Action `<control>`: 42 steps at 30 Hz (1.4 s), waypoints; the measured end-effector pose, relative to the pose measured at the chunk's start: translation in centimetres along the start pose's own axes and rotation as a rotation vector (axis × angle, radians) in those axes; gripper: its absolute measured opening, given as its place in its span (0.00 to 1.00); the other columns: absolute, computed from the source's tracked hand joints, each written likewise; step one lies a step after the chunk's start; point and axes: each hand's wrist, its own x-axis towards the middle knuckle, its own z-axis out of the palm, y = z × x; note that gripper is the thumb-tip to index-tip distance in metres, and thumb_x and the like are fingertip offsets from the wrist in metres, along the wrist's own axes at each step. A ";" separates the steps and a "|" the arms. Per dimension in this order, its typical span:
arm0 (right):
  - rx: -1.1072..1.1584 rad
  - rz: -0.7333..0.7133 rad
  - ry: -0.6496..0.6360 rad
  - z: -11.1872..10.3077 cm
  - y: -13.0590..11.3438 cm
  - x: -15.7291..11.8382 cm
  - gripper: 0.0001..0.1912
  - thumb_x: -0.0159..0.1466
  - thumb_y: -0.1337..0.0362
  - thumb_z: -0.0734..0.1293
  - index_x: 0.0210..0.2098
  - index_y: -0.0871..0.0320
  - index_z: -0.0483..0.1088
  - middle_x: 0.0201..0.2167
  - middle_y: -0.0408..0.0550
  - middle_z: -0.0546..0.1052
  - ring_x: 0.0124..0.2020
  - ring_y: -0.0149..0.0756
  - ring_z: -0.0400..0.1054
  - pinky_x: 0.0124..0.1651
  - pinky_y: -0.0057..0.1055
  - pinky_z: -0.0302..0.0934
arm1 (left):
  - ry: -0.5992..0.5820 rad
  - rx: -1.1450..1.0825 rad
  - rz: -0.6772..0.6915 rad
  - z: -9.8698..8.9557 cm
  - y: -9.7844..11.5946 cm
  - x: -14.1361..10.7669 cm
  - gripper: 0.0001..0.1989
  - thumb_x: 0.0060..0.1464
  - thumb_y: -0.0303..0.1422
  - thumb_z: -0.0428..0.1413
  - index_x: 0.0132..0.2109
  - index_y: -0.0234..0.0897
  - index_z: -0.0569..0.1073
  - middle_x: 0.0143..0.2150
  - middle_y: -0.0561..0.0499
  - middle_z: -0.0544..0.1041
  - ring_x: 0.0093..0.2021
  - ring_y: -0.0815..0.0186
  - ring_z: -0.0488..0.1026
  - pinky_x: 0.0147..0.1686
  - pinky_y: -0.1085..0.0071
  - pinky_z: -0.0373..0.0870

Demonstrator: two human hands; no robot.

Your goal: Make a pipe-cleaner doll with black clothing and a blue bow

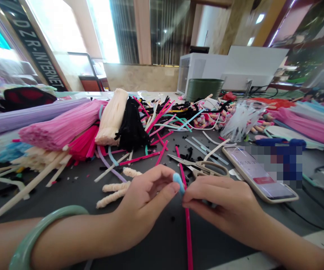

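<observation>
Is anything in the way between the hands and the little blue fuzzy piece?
No, nothing visible is in the way: the left hand and the right hand both have fingers on the blue fuzzy piece. The pink strip and scissors lie beneath or beyond, not between.

Around the light-blue piece (179,183), a hot-pink stem (189,240) runs toward six o'clock; the bangle (48,220) at eight is milky green, the bundles at ten lilac (24,117), pink (57,127) and cream (111,120), the scissor handles (221,169) at two beige.
</observation>
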 end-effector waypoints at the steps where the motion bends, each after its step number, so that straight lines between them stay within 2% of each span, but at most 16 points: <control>1: -0.002 -0.010 -0.009 0.0 0.0 0.0 0.05 0.63 0.72 0.65 0.35 0.56 0.69 0.29 0.41 0.77 0.30 0.26 0.70 0.35 0.22 0.62 | -0.009 0.014 0.001 0.0 0.0 0.0 0.09 0.61 0.39 0.51 0.40 0.38 0.68 0.33 0.54 0.70 0.36 0.69 0.70 0.37 0.74 0.67; 8: 0.036 -0.031 -0.131 -0.2 -0.1 -0.2 0.06 0.64 0.72 0.62 0.37 0.57 0.69 0.31 0.43 0.75 0.32 0.27 0.68 0.36 0.23 0.61 | -0.022 0.079 0.015 0.0 0.0 0.1 0.10 0.62 0.39 0.47 0.39 0.38 0.66 0.33 0.53 0.69 0.35 0.69 0.68 0.35 0.73 0.65; 13: 0.064 -0.045 -0.179 -0.1 -0.1 -0.1 0.10 0.61 0.76 0.60 0.39 0.58 0.67 0.32 0.45 0.72 0.32 0.28 0.64 0.36 0.24 0.60 | -0.023 0.074 -0.026 -0.2 -0.1 0.3 0.09 0.63 0.38 0.47 0.38 0.37 0.65 0.29 0.55 0.66 0.30 0.72 0.63 0.31 0.75 0.62; 18: 0.027 -0.033 -0.107 -0.2 -0.2 -0.2 0.16 0.58 0.77 0.61 0.43 0.57 0.65 0.31 0.44 0.70 0.30 0.29 0.62 0.33 0.26 0.58 | -0.056 0.004 -0.036 -0.3 -0.2 0.4 0.08 0.63 0.35 0.47 0.37 0.38 0.65 0.27 0.57 0.65 0.28 0.74 0.63 0.30 0.77 0.61; 27: -0.038 0.021 0.055 -0.2 -0.3 -0.4 0.15 0.59 0.75 0.62 0.45 0.56 0.67 0.30 0.43 0.71 0.30 0.29 0.65 0.33 0.26 0.60 | -0.098 -0.074 -0.075 -0.4 0.0 0.4 0.08 0.62 0.35 0.48 0.35 0.36 0.64 0.26 0.55 0.73 0.29 0.72 0.70 0.32 0.75 0.64; 33: -0.063 0.035 0.063 0.1 0.2 -0.2 0.13 0.61 0.74 0.63 0.44 0.55 0.70 0.29 0.42 0.69 0.29 0.26 0.65 0.33 0.22 0.62 | -0.099 -0.078 -0.076 -0.3 -0.1 0.5 0.07 0.62 0.34 0.49 0.35 0.36 0.65 0.25 0.55 0.72 0.28 0.72 0.70 0.31 0.75 0.64; 42: -0.054 0.036 0.010 0.0 0.1 0.2 0.12 0.60 0.73 0.65 0.43 0.57 0.68 0.37 0.45 0.72 0.38 0.28 0.67 0.42 0.24 0.63 | -0.140 -0.116 -0.093 -0.2 -0.2 0.4 0.09 0.61 0.36 0.50 0.35 0.35 0.65 0.25 0.55 0.71 0.28 0.72 0.70 0.31 0.75 0.65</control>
